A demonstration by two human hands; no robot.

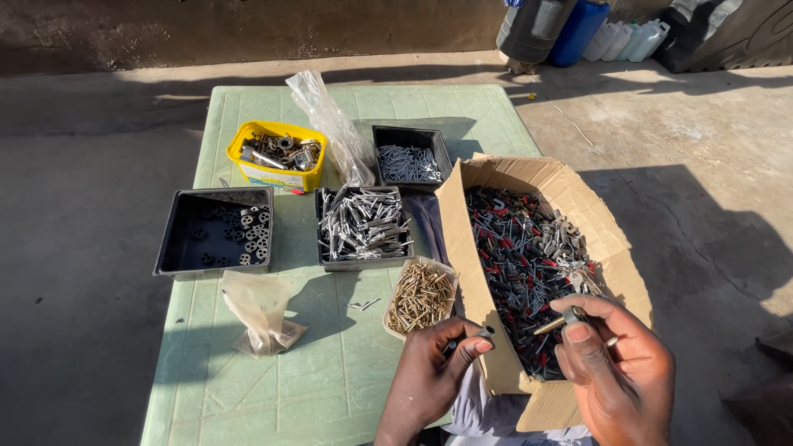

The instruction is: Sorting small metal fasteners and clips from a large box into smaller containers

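My left hand [434, 372] rests at the near edge of the cardboard box [462, 223] and pinches a small grey metal part [486, 332] between thumb and fingers. My right hand [619, 363] hovers over the box's near right corner, holding several metal fasteners, one brass-coloured screw [552, 325] sticking out to the left. The box is full of mixed screws, bolts and red plastic plugs [529, 256]. A small tray of brass screws [420, 296] lies just left of the box, close to my left hand.
On the green plastic table [248, 396] stand a black tray of silver anchors [363, 225], a black tray of nails [409, 161], a yellow tub of metal parts [277, 153], a black tray with round washers [216, 231], and two clear plastic bags [260, 310]. Barrels and jugs [595, 33] stand far right.
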